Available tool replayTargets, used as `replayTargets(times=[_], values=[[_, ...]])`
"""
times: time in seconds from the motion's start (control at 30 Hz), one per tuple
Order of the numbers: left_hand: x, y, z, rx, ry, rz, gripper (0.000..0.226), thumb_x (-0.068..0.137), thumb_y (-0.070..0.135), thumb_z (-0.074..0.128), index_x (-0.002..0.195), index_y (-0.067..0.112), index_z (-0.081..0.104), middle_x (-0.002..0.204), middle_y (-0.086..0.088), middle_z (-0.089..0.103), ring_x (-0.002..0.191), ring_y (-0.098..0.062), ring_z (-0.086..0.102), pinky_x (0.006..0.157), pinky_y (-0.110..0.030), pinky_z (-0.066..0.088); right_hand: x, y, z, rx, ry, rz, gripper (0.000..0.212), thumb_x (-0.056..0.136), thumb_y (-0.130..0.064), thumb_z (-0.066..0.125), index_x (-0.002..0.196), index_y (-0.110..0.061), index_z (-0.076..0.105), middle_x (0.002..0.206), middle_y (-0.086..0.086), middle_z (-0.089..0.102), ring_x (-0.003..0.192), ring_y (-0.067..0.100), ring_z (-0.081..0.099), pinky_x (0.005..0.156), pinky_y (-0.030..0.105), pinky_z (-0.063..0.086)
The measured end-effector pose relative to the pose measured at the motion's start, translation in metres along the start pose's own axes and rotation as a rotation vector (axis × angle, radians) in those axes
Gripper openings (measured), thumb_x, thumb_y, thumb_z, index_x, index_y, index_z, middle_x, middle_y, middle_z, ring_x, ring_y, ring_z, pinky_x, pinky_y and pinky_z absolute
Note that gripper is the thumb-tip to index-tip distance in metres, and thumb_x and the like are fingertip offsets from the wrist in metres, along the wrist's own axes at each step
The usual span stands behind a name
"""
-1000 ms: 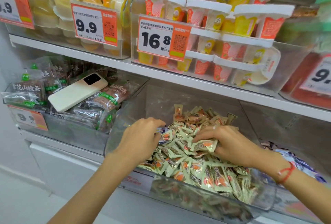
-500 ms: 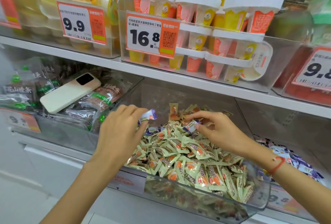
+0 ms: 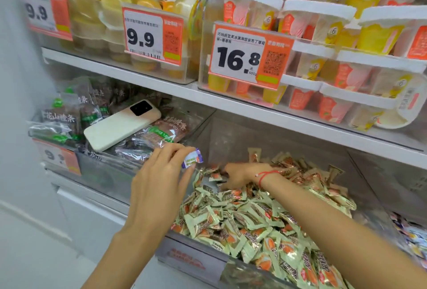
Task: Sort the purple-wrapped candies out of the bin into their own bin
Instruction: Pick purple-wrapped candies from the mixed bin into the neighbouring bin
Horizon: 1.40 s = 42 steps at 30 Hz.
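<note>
Right now my left hand (image 3: 159, 180) pinches a purple-wrapped candy (image 3: 192, 158) between thumb and fingertips, raised above the left front corner of the clear bin (image 3: 221, 138). My right hand (image 3: 240, 175) is palm-down in the pile of green-wrapped candies (image 3: 254, 217), fingers buried at the bin's left rear, so I cannot tell whether it grips anything. A red string bracelet (image 3: 265, 175) circles that wrist. Open room lies over the bin's back half, under the white shelf edge (image 3: 300, 124). Just left, a neighbouring bin of dark snack packs (image 3: 97, 108) carries a white phone (image 3: 122, 124). More purple wrappers (image 3: 409, 235) show in the bin at far right. Half a second ago the right hand pinched a purple candy nearer the pile's middle; it has since reached left and deeper, while the left hand has lifted its candy slightly.
</note>
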<state>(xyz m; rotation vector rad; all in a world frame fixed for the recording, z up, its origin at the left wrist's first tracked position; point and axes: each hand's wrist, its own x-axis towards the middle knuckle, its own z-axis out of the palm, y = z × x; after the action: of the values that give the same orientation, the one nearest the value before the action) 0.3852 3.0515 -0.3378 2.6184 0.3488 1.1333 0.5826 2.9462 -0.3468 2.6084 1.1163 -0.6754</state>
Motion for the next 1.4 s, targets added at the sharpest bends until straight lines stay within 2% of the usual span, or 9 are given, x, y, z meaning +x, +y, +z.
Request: replayTargets(times=[0.1, 0.3, 0.47, 0.63, 0.77, 0.93, 1.2, 1.3, 1.4], values=[[-0.001, 0.000, -0.001, -0.020, -0.022, -0.017, 0.028, 0.086, 0.029, 0.059, 0.113, 0.024, 0.065, 0.106, 0.009, 0.060, 0.091, -0.015, 0.058, 0.054, -0.026, 0.047, 0.019, 0.005, 0.010, -0.032, 0.108, -0.001, 0.048, 0.091, -0.038, 0.061, 0.127, -0.007, 0.050, 0.124, 0.009, 0.058, 0.104, 0.028, 0.058, 0.086, 0.034, 0.048], [0.000, 0.001, -0.003, -0.042, -0.048, -0.038, 0.027, 0.086, 0.029, 0.062, 0.113, 0.025, 0.065, 0.107, 0.011, 0.059, 0.094, -0.014, 0.057, 0.053, -0.027, 0.046, 0.007, 0.007, -0.001, 0.231, 0.277, -0.104, 0.035, 0.089, -0.031, 0.065, 0.113, -0.008, 0.058, 0.084, -0.002, 0.057, 0.069, 0.014, 0.052, 0.059, 0.023, 0.039], [0.000, -0.003, -0.001, -0.038, -0.047, -0.029, 0.027, 0.087, 0.029, 0.063, 0.113, 0.026, 0.064, 0.108, 0.010, 0.059, 0.099, -0.012, 0.049, 0.063, -0.027, 0.044, -0.077, 0.004, -0.017, 0.820, 0.297, -0.319, 0.028, 0.093, -0.019, 0.062, 0.121, -0.016, 0.058, 0.112, 0.006, 0.065, 0.092, 0.018, 0.070, 0.075, 0.027, 0.058], [-0.005, 0.010, -0.011, -0.045, -0.001, 0.109, 0.025, 0.092, 0.026, 0.061, 0.116, 0.021, 0.063, 0.110, 0.005, 0.060, 0.102, -0.017, 0.046, 0.076, -0.035, 0.043, -0.176, 0.014, 0.014, 0.755, 0.530, -0.411, 0.023, 0.095, -0.014, 0.058, 0.116, -0.022, 0.058, 0.107, -0.023, 0.056, 0.091, -0.003, 0.058, 0.078, 0.015, 0.046], [-0.020, 0.063, -0.017, -0.256, -0.090, 0.145, 0.027, 0.095, 0.037, 0.042, 0.118, 0.031, 0.053, 0.104, 0.018, 0.051, 0.093, -0.011, 0.043, 0.068, -0.028, 0.037, -0.243, 0.042, 0.059, 0.601, 0.769, -0.283, 0.023, 0.097, -0.023, 0.052, 0.115, -0.038, 0.052, 0.118, -0.026, 0.051, 0.116, -0.002, 0.049, 0.090, 0.016, 0.041], [-0.025, 0.158, 0.002, -0.422, -0.276, 0.301, 0.030, 0.101, 0.041, 0.029, 0.120, 0.028, 0.048, 0.105, 0.013, 0.047, 0.097, -0.010, 0.040, 0.081, -0.028, 0.036, -0.303, 0.104, 0.120, 0.488, 1.069, 0.007, 0.026, 0.096, -0.024, 0.044, 0.114, -0.043, 0.047, 0.118, -0.018, 0.048, 0.108, 0.008, 0.052, 0.086, 0.022, 0.041], [0.013, 0.304, 0.077, -0.233, -0.509, 0.617, 0.034, 0.099, 0.029, 0.040, 0.130, 0.018, 0.048, 0.128, -0.001, 0.053, 0.119, -0.023, 0.041, 0.094, -0.037, 0.032, -0.305, 0.191, 0.138, 0.611, 1.254, 0.486, 0.041, 0.088, 0.013, 0.043, 0.121, -0.009, 0.053, 0.118, 0.015, 0.047, 0.086, 0.022, 0.050, 0.073, 0.027, 0.033], [0.015, 0.312, 0.091, -0.156, -0.663, 0.625, 0.046, 0.098, 0.033, 0.041, 0.141, 0.016, 0.041, 0.139, -0.004, 0.048, 0.128, -0.025, 0.037, 0.102, -0.040, 0.029, -0.295, 0.197, 0.139, 0.554, 1.182, 0.459, 0.046, 0.088, 0.004, 0.043, 0.130, -0.013, 0.049, 0.127, 0.013, 0.046, 0.102, 0.024, 0.050, 0.081, 0.031, 0.038], [0.014, 0.296, 0.092, -0.166, -0.638, 0.592, 0.048, 0.098, 0.037, 0.042, 0.142, 0.018, 0.040, 0.141, -0.002, 0.046, 0.131, -0.023, 0.035, 0.105, -0.040, 0.028, -0.275, 0.198, 0.154, 0.400, 0.786, 0.474, 0.058, 0.094, -0.052, 0.028, 0.147, -0.028, 0.032, 0.150, 0.012, 0.032, 0.132, 0.030, 0.038, 0.107, 0.042, 0.034]])
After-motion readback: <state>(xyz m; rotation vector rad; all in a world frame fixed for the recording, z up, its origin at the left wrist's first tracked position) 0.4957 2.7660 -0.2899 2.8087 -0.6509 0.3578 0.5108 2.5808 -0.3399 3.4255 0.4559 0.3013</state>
